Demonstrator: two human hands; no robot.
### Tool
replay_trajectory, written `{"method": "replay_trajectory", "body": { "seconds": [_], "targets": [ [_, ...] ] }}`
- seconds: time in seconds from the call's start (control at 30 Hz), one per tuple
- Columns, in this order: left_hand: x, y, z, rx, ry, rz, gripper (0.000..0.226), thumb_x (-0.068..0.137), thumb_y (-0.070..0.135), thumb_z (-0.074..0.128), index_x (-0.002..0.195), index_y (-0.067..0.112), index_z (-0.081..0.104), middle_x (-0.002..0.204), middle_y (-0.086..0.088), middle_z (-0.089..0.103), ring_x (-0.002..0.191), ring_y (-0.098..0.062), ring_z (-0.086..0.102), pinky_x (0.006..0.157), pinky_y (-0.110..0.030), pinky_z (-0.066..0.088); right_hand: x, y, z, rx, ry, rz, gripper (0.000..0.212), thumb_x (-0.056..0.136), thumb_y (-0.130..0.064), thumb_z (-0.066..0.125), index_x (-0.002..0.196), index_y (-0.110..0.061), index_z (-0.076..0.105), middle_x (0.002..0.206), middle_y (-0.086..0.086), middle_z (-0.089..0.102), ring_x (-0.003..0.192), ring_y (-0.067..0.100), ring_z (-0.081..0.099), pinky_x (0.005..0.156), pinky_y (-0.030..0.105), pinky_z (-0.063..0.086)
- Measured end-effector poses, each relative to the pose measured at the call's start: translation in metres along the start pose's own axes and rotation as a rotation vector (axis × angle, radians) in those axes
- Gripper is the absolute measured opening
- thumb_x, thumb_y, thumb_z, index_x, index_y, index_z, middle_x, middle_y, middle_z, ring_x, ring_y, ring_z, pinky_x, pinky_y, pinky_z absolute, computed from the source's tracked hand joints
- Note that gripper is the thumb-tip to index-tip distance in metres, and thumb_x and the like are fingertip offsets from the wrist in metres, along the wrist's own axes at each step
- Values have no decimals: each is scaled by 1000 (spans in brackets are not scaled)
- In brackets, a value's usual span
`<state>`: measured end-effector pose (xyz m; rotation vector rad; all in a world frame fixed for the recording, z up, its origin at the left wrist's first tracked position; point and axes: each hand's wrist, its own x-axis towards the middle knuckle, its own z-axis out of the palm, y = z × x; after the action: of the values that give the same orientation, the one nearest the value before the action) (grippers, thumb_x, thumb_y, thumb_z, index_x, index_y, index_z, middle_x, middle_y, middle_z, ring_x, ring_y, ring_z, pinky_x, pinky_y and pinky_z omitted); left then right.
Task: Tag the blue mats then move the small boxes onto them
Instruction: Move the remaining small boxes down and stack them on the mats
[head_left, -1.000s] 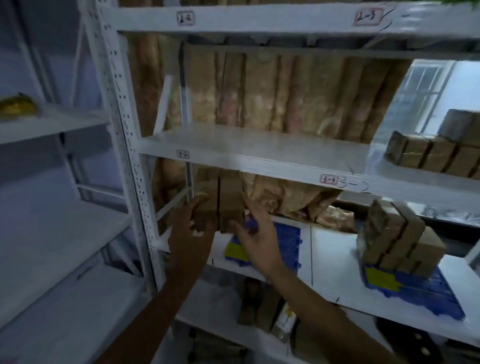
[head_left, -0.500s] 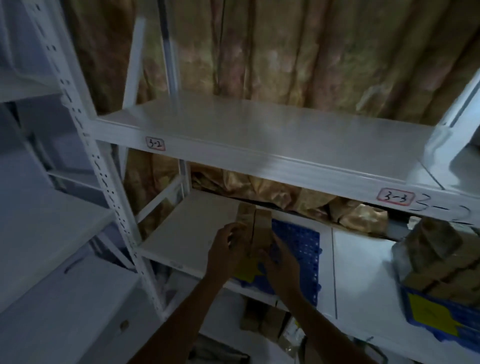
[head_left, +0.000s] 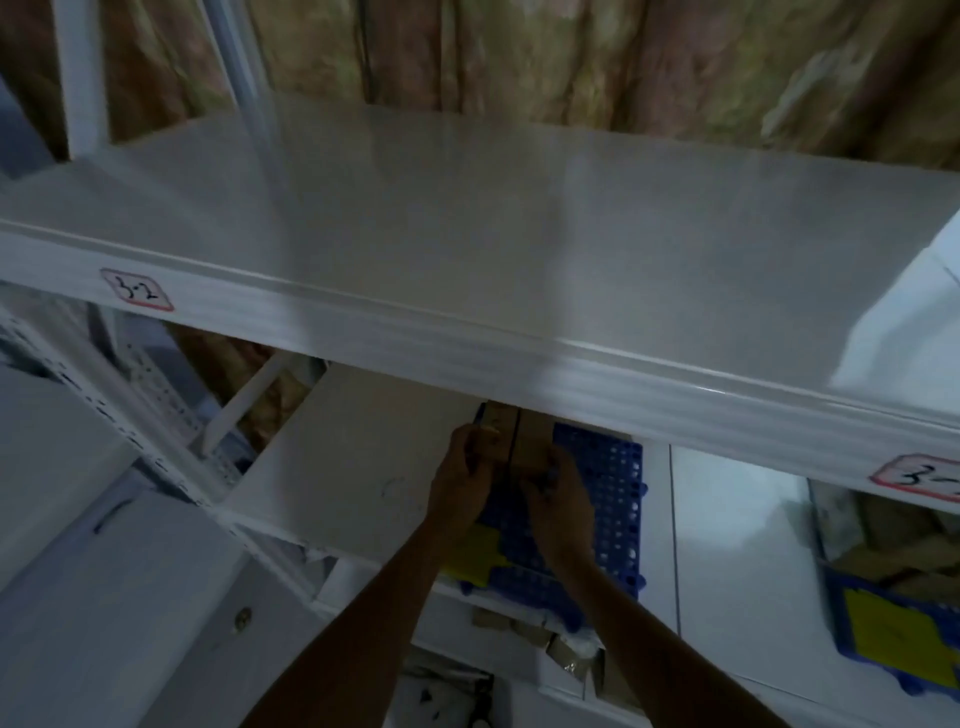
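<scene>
Two small brown boxes (head_left: 514, 439) stand side by side, touching, just below the middle of the frame, over the far part of a blue perforated mat (head_left: 613, 483) — their tops are cut off by the front edge of the white shelf (head_left: 467, 218) above. The left hand (head_left: 460, 475) presses against the left box with its fingers curled around that side; the right hand (head_left: 558, 499) clasps the right box the same way, so the pair is squeezed between both palms. Whether the boxes already rest on the mat is hard to tell in this dim, blurred view. A yellow tag (head_left: 475, 558) lies on the near left corner of the mat, partly behind the left forearm.

At the lower right edge of the frame a second blue mat (head_left: 836, 618) carries its own yellow tag (head_left: 893, 639) and brown boxes (head_left: 883, 540) — well apart from the hands. Red-bordered labels (head_left: 136, 290) sit on the upper shelf's front lip. Draped patterned fabric (head_left: 519, 52) fills the top of the frame.
</scene>
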<state>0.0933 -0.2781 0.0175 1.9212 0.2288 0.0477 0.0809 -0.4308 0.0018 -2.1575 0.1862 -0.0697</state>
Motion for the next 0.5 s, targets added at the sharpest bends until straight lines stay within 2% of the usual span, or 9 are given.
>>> {"method": "replay_trajectory", "body": {
  "seconds": [0.07,0.17,0.23,0.27,0.33,0.4,0.43,0.5],
  "targets": [
    [-3,3,-2,-7,-20,-42,42,100,59,43,139,47,37,135,10,58,110,-13,63,91,-38,55,-6,-2,-4,-10,-20,-24,67,96,-27,70,154,-31,37,136,1,64,112,23,68,85,41,60],
    [-21,16,-10,12,-41,-25,58,103,49,45,156,34,28,157,10,36,138,-15,43,107,-28,38,-17,-5,-17,-54,-50,-56,82,94,-31,72,160,-39,23,154,-2,52,125,24,63,93,44,60],
    [-43,27,-17,52,-26,-18,64,103,47,46,160,30,22,165,7,25,148,-18,33,114,-31,34,-32,-5,-30,-64,-72,-28,89,93,-37,70,161,-44,12,159,-2,47,124,26,65,89,43,60],
    [-56,33,-21,64,-20,-1,63,104,46,46,160,30,23,166,6,26,149,-20,32,116,-34,34,-44,-7,-38,-60,-76,-21,89,95,-39,69,161,-43,11,157,-1,49,120,27,66,84,38,59],
    [-87,47,-27,83,-25,38,57,105,44,45,158,29,31,164,4,32,148,-22,35,116,-36,35,-76,-12,-58,-67,-78,-34,82,99,-40,63,163,-36,14,152,3,54,118,28,67,79,31,52],
    [-121,68,-26,74,-36,116,49,105,43,45,151,28,44,157,3,44,141,-23,45,111,-36,42,-117,-20,-83,-77,-74,-68,74,101,-45,58,163,-33,20,150,2,57,122,26,64,87,34,54],
    [-141,84,-24,54,-30,162,44,105,41,46,147,27,51,150,5,52,133,-19,54,105,-30,46,-137,-25,-98,-96,-58,-100,71,102,-46,56,162,-30,24,148,2,58,123,25,64,91,34,53],
    [-186,125,-14,-3,-49,276,37,106,36,47,138,23,60,127,12,63,106,5,60,88,-9,45,-174,-38,-129,-92,1,-163,64,103,-45,54,160,-25,32,145,3,61,123,25,64,94,32,51]
  ]
}}
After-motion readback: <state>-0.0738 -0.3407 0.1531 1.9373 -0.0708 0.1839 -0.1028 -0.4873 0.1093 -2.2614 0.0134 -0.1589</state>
